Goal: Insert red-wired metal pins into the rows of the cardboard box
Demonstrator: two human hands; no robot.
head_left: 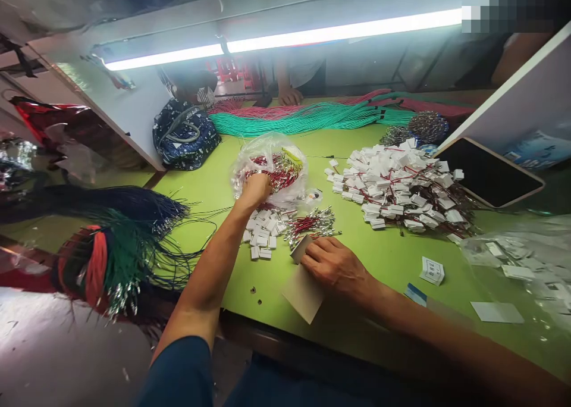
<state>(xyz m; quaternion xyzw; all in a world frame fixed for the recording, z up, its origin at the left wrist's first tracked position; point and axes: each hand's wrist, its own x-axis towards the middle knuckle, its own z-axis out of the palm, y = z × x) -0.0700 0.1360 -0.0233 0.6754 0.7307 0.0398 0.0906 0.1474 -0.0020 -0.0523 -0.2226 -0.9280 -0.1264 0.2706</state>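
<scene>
Well, the left hand (256, 190) was curled almost shut at the mouth of a clear plastic bag (267, 168), apparently gripping its crumpled edge, and inside this bag lay a bunch of red wires with silver terminals (277, 174); the right hand (334, 268) was half curled on a thin beige card (303, 294) on the lime-green table (357, 318), and I could not tell if it pinched the card; between the hands were a small pile of white rectangular tags (261, 235) and a loose group of red wires with silver ends (310, 225); further right lay a much bigger heap of white tags tangled with red wires (397, 187), so a good part seemed done; the bagged wires and the long teal cord bundles (289, 120) seemed left.
</scene>
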